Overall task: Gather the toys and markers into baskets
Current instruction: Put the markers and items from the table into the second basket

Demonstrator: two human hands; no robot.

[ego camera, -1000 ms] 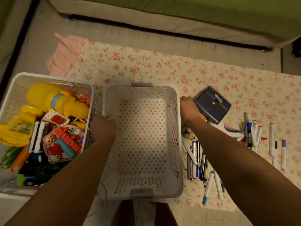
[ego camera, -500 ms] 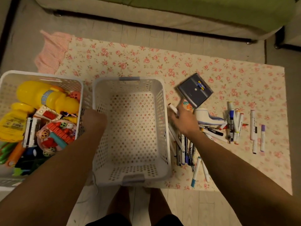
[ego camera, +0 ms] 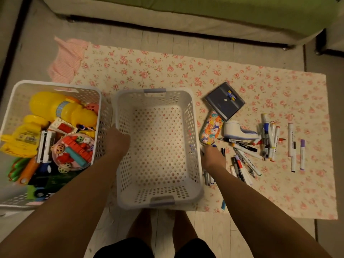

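Note:
An empty white perforated basket (ego camera: 195, 127) stands in the middle on a floral mat (ego camera: 167, 67). My left hand (ego camera: 119, 140) grips its left rim. To the left, a second white basket (ego camera: 55, 86) is full of toys, among them big yellow plastic ones (ego camera: 55, 107). Loose markers (ego camera: 245, 159) lie scattered on the mat to the right of the empty basket. My right hand (ego camera: 214, 155) is down on the marker pile beside the basket's right wall, with fingers curled around several markers whose ends stick out on both sides.
A colourful pencil case (ego camera: 211, 129), a dark blue box (ego camera: 224, 101) and a white holder (ego camera: 238, 130) lie among the markers. A pink cloth (ego camera: 68, 56) sits at the mat's far left corner. A green sofa (ego camera: 186, 15) runs along the back. My legs (ego camera: 158, 229) are below the basket.
My right hand has moved from the dark blue box back toward me, down onto the marker pile beside the basket. My left hand has stayed on the basket's left rim.

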